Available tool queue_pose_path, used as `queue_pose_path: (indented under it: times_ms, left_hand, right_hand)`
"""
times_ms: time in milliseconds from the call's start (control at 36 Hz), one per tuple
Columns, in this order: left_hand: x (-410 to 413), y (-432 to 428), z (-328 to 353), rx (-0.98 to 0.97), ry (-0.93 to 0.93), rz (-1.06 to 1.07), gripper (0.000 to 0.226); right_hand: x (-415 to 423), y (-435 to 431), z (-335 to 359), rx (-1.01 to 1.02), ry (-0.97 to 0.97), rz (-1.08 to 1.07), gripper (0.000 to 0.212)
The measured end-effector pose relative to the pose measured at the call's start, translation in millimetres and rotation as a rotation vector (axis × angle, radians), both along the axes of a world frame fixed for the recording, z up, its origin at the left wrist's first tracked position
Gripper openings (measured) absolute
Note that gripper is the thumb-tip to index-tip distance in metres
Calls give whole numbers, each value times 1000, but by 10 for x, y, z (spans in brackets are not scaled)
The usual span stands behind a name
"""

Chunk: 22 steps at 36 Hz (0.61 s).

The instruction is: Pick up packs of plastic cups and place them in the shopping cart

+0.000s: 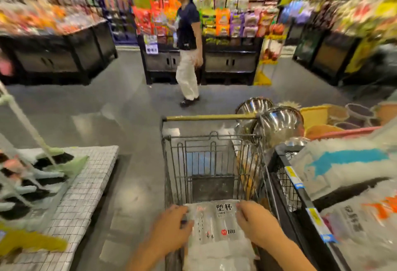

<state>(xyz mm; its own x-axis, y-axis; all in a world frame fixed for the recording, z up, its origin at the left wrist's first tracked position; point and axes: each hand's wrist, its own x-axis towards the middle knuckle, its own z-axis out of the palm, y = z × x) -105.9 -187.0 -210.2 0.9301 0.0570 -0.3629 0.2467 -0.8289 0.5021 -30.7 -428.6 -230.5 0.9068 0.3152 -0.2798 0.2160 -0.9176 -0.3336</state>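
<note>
both forearms reach fwd, palms down. left hand (171, 223) & right hand (255, 221) fingers curl on the sides of 1 clear cup pack (217, 230), betw. them at near end of 1 wire cart (171, 163). 2 steel bowls (279, 124) beyond right fingertips.

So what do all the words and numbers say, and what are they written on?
"塑杯": on the clear plastic package that the left hand and right hand grip over the shopping cart.
"100": beside a red dot on the same package.
Small vertical print on the package: too small to read.
Yellow and blue shelf tags: blurred.
White sign on the snack stand: blurred.
</note>
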Motion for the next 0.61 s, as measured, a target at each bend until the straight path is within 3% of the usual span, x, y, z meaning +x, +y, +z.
queue_pose_path:
  times_ms: [56, 250, 611]
  left_hand:
    - [43, 150, 464, 47, -86, -20, 49]
    - [-87, 639, 1450, 137, -267, -7, 46]
    - [-1285, 887, 2029, 309, -345, 404, 45]
  right_hand:
    - [81, 145, 428, -6, -45, 36, 36]
    - [80, 585, 1567, 61, -211, 192, 41]
    - [-240, 1371, 2234, 63, -256, 628, 42]
